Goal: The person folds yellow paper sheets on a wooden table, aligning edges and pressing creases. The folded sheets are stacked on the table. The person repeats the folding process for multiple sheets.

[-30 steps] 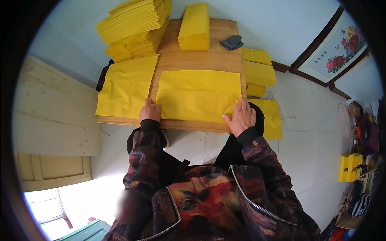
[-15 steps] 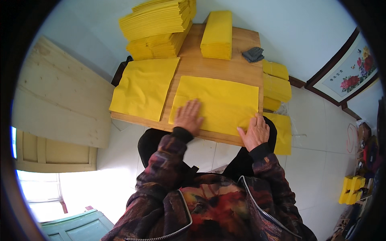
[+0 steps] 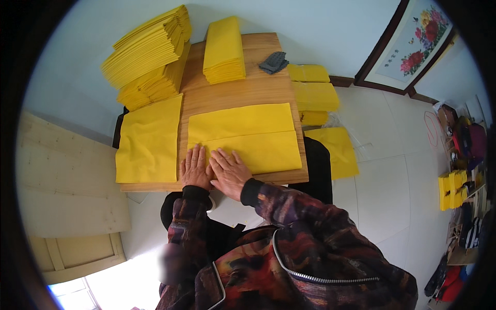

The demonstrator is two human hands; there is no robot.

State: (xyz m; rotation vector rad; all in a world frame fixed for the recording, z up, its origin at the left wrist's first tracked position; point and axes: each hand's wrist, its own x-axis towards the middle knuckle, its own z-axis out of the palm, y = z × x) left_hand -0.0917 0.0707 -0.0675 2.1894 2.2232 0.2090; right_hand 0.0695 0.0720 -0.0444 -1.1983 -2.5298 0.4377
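A yellow fabric-like sheet (image 3: 258,124) lies in front of me on the wooden table (image 3: 227,98). Its near part is folded over, and the flap's edge runs lengthwise across the middle. My left hand (image 3: 195,168) rests flat on the near left corner of the folded sheet, fingers stretched out. Right beside it, my right hand (image 3: 229,173) presses on the near edge of the flap, its fingers extended and its thumb against the left hand. To the left, a flat, slightly wrinkled yellow sheet (image 3: 147,144) covers the table's near left corner.
Tall piles of folded yellow pieces (image 3: 147,46) stand at the back left. A narrower yellow stack (image 3: 223,51) and a grey cloth (image 3: 274,62) lie along the back. Right of the table are wrapped yellow bundles (image 3: 315,95). Shelves with mixed goods (image 3: 467,191) line the far right.
My right hand has moved left from the sheet's right corner to beside my left hand. A lengthwise flap edge now shows on the sheet. The view has shifted to the right.
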